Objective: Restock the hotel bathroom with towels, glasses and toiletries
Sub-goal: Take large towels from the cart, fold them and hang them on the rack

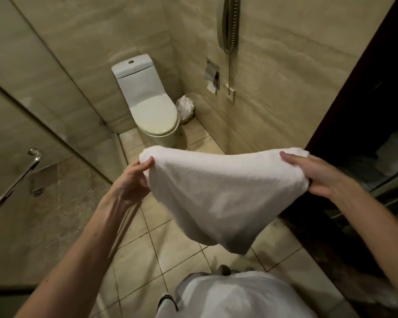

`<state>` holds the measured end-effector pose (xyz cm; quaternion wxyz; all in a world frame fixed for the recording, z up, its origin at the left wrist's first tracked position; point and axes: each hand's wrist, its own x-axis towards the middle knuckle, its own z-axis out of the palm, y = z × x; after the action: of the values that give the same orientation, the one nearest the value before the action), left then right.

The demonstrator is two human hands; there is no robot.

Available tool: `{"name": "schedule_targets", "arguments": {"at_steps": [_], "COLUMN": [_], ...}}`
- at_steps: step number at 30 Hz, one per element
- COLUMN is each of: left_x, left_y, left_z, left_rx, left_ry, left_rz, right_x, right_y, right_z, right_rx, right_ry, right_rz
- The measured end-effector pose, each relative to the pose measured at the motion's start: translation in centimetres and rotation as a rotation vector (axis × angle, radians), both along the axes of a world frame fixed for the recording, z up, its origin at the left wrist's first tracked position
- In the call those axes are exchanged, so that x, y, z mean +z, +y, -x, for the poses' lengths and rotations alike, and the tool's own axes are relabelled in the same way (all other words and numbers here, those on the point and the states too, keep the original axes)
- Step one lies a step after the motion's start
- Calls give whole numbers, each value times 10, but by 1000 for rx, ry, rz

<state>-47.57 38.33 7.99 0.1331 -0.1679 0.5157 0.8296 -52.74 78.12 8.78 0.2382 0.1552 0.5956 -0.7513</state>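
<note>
A white towel [221, 193] hangs folded in the air in front of me, above the tiled floor. My left hand [133, 180] pinches its upper left corner between thumb and fingers. My right hand [317, 175] grips its upper right edge, fingers over the top. The towel sags to a point between both hands.
A white toilet [152, 104] with its lid down stands ahead, a lined waste bin [186, 109] beside it. A glass shower wall with a chrome handle [16, 177] runs on the left. A dark cabinet [372, 125] stands on the right, a wall phone [229, 24] above.
</note>
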Motion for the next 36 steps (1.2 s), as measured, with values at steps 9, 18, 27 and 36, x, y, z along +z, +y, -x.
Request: {"name": "schedule_targets", "arguments": {"at_steps": [9, 18, 27, 36], "left_x": [13, 32, 44, 64], "left_y": [37, 16, -33, -67], "left_z": [16, 29, 38, 51], "left_rx": [-79, 137, 289, 465], "left_ry": [128, 196, 132, -62], "left_rz": [215, 627, 1119, 991], "right_x": [-44, -44, 5, 75], "right_y": [1, -24, -59, -82], "right_z": [-21, -2, 40, 57], "right_rx": [24, 159, 40, 135], "right_ry": [-239, -253, 134, 297], "right_rz": [157, -303, -555, -269]}}
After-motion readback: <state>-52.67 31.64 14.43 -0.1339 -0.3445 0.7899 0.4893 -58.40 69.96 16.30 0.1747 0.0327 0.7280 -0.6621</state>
